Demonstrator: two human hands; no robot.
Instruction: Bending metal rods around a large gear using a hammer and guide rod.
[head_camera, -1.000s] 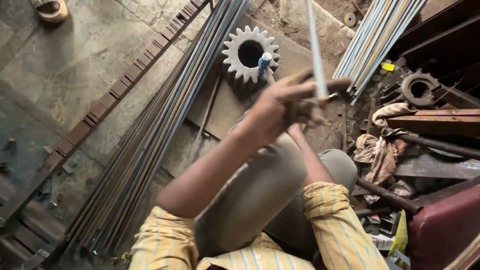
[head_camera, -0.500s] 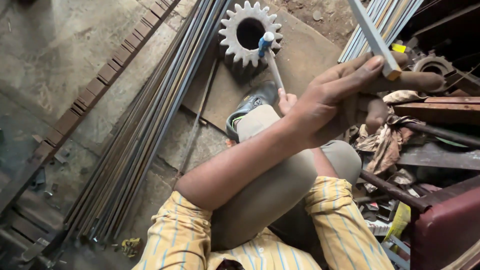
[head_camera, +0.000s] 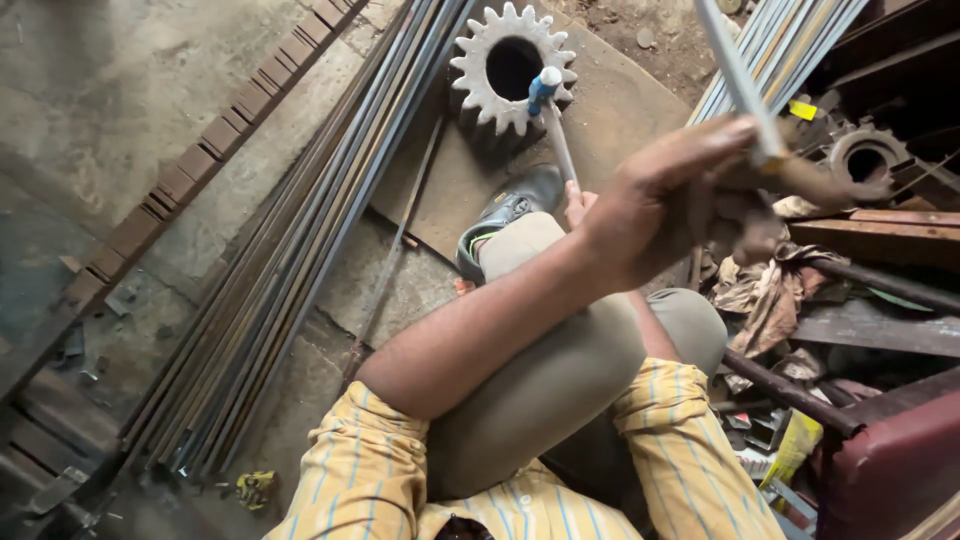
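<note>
1. A pale metal strip was held in the upper right of the frame, running from the top edge down into the raised left hand.
2. Compared with a second earlier, the strip and that hand had been shifted from the middle of the frame toward the right, and the strip had been tilted from near upright to a slant; this was judged to be a swing or repositioning of the strip rather than a release.
3. The left fingers were seen closed around the strip, clenched in a full grasp, though blurred by motion.
4. The right hand was mostly hidden behind the left forearm; only fingertips showed, touching a thin rod with a blue-and-white tip. How tightly it was gripped could not be told.
5. That tip was seen at the bore of a large toothed gear, upper centre.
6. A bundle of long steel bars was laid diagonally at left, and a smaller gear among scrap at right.
</note>
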